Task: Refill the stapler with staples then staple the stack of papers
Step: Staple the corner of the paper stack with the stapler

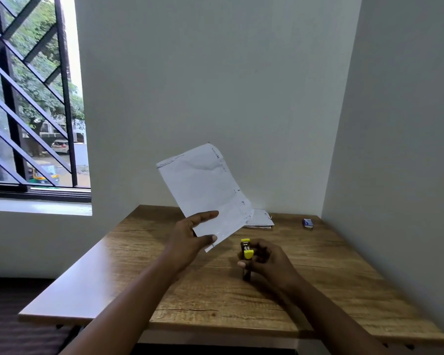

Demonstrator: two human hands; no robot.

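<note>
Because the papers [203,190] are thin and light, they bend easily, so I judge that I must hold them near the corner where the staple goes and keep the edges even. My left hand [190,239] pinches the lower corner of the stack between thumb and fingers and holds it up in the air, tilted, above the table [215,298]. The sheets are white, a little wrinkled, with small dark print along one edge. My right hand [264,262] grips the stapler [246,254], fingers curled round it, just beside the lower corner of the papers and apart from them. The stapler is small, stiff and probably a bit smooth; it is dark with yellow parts. I cannot tell whether it is loaded. More papers [260,219] and a small blue box [307,223] lie at the far side of the table.
</note>
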